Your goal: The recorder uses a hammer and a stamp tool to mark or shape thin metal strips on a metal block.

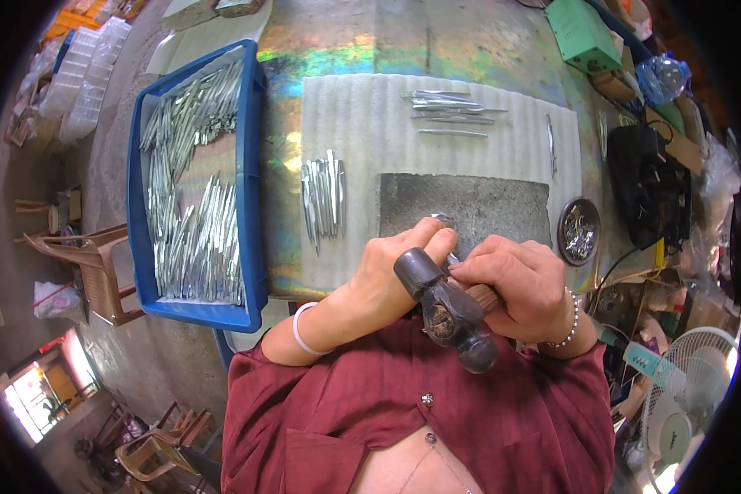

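Observation:
My right hand (523,276) is closed around the wooden handle of a hammer (445,317), whose dark steel head hangs over my shirt front. Its thumb and fingertips also meet at a small silver metal piece (453,259) between my hands. My left hand (407,259) is closed, with a silver tip (443,218) showing past its fingertips; most of that piece is hidden by the fingers. Both hands are at the near edge of a dark grey stone slab (469,198). Slim pointed silver metal pieces (323,198) lie in a row left of the slab, and more pieces (449,107) lie beyond it.
White foam sheet (362,107) lies under the slab. A blue tray (253,181) of many slim metal pieces stands at left. A round dish (579,232) of small shiny parts sits at right, near a black bag (638,173), a green box (583,34) and a fan (687,395).

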Demonstrator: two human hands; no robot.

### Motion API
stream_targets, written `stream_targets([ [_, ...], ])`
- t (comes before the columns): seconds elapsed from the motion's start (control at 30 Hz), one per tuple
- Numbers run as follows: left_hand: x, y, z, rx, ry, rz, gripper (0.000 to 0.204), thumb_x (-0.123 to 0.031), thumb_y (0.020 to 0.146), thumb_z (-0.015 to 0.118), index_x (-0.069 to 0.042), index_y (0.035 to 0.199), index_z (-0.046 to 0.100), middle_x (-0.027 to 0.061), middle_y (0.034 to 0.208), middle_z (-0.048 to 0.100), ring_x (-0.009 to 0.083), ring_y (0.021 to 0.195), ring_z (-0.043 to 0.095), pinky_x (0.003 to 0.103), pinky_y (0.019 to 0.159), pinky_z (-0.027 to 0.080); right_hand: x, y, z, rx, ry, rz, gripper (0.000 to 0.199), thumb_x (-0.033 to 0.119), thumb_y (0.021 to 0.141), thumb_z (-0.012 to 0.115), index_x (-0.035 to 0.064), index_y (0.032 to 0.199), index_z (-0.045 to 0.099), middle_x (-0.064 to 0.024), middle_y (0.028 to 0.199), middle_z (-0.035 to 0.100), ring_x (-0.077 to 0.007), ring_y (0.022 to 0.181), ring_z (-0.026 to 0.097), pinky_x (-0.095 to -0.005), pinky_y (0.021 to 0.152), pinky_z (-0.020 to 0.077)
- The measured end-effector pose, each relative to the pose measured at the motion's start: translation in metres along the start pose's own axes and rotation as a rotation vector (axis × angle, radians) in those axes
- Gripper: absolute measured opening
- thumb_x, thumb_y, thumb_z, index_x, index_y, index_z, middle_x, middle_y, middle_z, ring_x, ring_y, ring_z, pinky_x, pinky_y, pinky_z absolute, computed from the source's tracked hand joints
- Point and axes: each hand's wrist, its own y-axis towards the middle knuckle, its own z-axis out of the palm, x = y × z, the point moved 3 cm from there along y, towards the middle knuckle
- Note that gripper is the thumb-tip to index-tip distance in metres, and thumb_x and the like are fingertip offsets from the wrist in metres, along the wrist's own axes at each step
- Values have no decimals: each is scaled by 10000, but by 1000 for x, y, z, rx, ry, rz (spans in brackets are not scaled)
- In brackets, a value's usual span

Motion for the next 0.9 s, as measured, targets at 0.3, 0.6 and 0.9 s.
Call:
stream_targets([
  [0.3,14,-4,6,-59,-13,197,260,-46,711,595,-72,965,543,78,836,555,269,651,620,341,506,500,5,-4,-6,-51,229,375,353,-20,729,687,0,1042,527,-110,852,578,-169,670,612,-271,544,476],
  [0.6,14,0,-1,-15,-78,72,198,-27,727,583,-75,907,517,67,803,529,264,610,602,357,481,470,23,-36,-35,-12,90,271,342,111,892,587,0,1192,468,-64,790,609,-79,628,543,-211,546,438],
  [0.9,11,-1,-1,19,-25,54,193,-41,734,576,-83,913,518,67,798,524,254,615,603,353,488,483,11,-16,-14,-4,78,462,196,4,745,701,0,916,605,-80,756,616,-141,637,601,-248,560,464],
])
